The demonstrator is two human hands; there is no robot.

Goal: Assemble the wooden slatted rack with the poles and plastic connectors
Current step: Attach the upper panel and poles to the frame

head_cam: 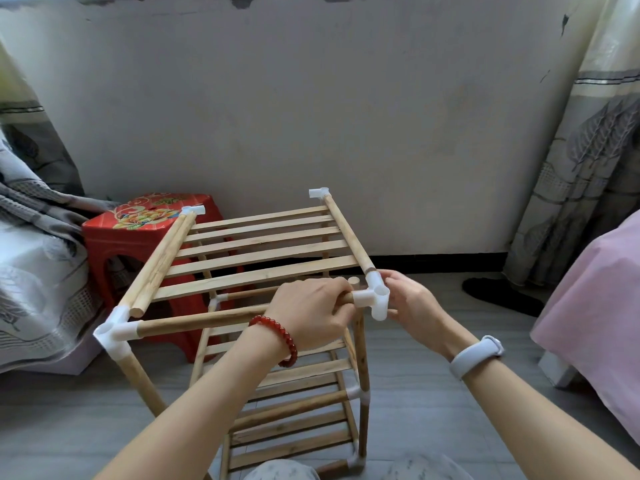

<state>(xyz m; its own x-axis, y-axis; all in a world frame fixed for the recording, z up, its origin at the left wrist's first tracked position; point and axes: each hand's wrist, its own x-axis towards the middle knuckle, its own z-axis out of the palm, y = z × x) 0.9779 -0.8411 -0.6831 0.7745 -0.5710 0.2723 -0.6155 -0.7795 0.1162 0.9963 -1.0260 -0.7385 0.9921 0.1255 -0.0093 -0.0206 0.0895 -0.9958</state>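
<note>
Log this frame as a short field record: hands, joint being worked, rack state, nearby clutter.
left hand: grips the front pole at its right end
right hand: holds the white corner connector
joint: pole end at connector socket; seating depth unclear
top slatted shelf: lying on frame, right side pole end just short of connector
lower shelf: in place
behind: red stool

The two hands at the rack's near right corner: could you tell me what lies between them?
In the head view, the white plastic connector sits between the left hand, gripping the front pole, and the right hand.
</note>
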